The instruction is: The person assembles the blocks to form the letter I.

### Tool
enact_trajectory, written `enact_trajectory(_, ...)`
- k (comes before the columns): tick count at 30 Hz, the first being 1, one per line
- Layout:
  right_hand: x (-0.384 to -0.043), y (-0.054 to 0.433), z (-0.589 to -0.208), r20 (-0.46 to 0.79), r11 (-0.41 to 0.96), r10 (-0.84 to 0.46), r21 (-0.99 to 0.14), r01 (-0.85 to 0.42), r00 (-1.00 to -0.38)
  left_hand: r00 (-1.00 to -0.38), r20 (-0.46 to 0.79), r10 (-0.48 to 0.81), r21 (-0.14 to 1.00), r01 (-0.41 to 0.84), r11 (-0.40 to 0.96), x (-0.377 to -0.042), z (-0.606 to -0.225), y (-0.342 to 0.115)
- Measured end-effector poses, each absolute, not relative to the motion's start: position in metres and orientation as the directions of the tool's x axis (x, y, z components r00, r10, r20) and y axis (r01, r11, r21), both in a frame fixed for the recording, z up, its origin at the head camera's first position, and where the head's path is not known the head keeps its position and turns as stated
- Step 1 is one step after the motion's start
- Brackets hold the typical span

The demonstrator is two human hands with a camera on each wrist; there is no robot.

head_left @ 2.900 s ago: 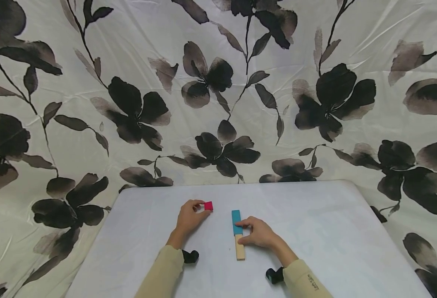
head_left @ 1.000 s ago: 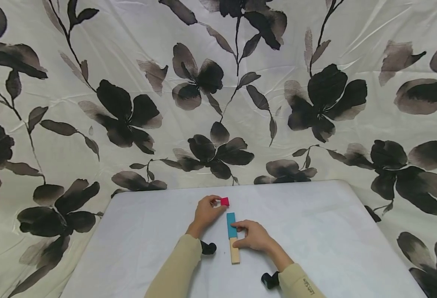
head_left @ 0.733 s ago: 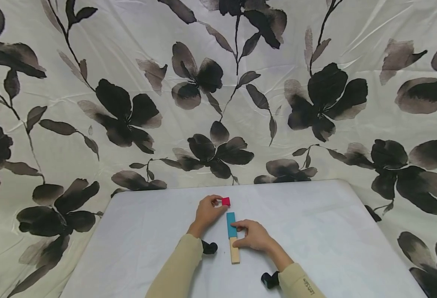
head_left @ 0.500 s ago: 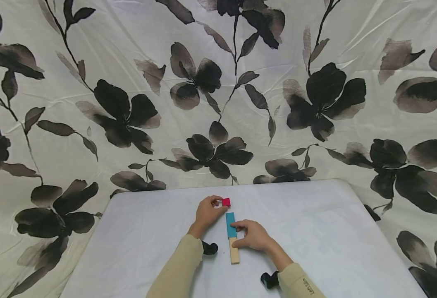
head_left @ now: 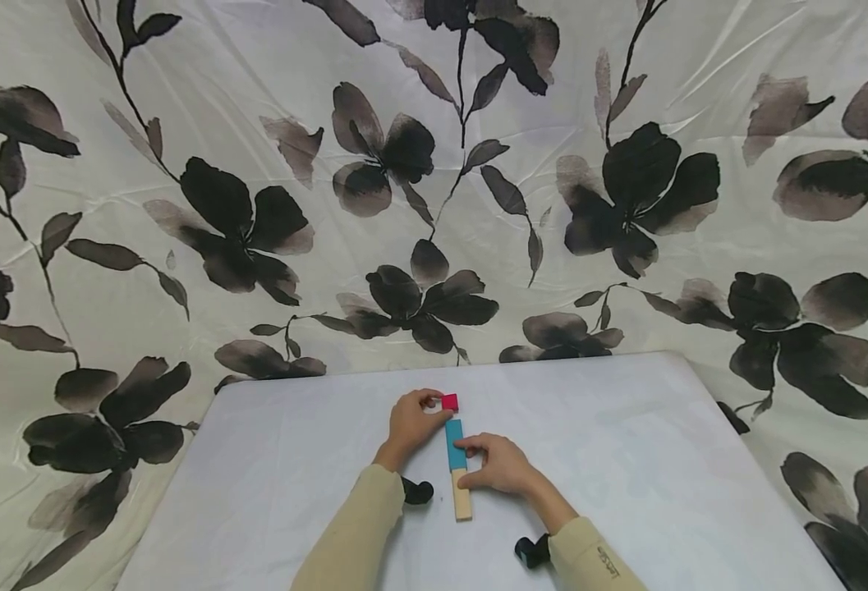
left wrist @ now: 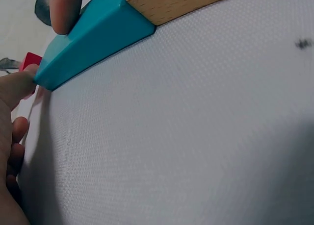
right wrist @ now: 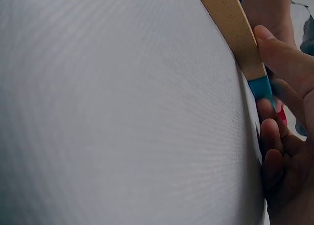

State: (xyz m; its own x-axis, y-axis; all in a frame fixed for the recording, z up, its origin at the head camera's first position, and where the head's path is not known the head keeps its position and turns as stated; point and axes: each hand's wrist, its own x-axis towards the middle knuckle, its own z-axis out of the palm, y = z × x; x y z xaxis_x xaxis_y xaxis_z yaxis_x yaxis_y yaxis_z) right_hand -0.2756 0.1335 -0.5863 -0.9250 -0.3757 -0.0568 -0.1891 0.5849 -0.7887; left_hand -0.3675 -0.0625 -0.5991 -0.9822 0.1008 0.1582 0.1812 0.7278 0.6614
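In the head view, my left hand [head_left: 411, 427] pinches a small red cube [head_left: 450, 402] between thumb and fingers, just beyond the far end of a blue block [head_left: 455, 433]. The blue block lies end to end with a plain wooden block [head_left: 462, 505], its near end meeting the wood. Across the pair reaches my right hand [head_left: 503, 464], its index finger over the blue block and thumb tip on the wooden block's right side. The left wrist view shows that fingertip [left wrist: 66, 14] on the blue block [left wrist: 98, 46]. In the right wrist view, other fingers [right wrist: 271, 137] curl beside the blocks.
The blocks lie on a white-covered table [head_left: 589, 427], whose far edge meets a white cloth backdrop [head_left: 507, 328] with dark flowers. A black wrist device sits by each sleeve, the left device [head_left: 417, 492] near the wooden block. A dark speck [left wrist: 304, 43] marks the cover.
My left hand has carried the red cube rightward, from left of the blue block to just past its far end. The right hand stays on the two blocks. The head view has shifted slightly.
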Motion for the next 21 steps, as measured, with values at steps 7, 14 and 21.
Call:
enact_trajectory(7, -0.2731, 0.1322, -0.5891, -0.072, 0.588, -0.382, -0.788, -0.182, -0.921, -0.985, 0.147, 0.094, 0.652, 0.168, 0.739, -0.3642, -0.6036, -0.0634)
enact_trajectory(14, -0.2751, 0.1324, -0.5878, -0.063, 0.590, -0.385, -0.784, -0.194, -0.921, -0.982, 0.168, 0.089, 0.632, 0.176, 0.755, -0.3673, -0.6038, -0.0631)
enact_trajectory(21, -0.2753, 0.1329, -0.5863, -0.072, 0.585, -0.379, -0.791, -0.178, -0.923, -0.985, 0.148, 0.083, 0.618, 0.158, 0.770, -0.3661, -0.5994, -0.0608)
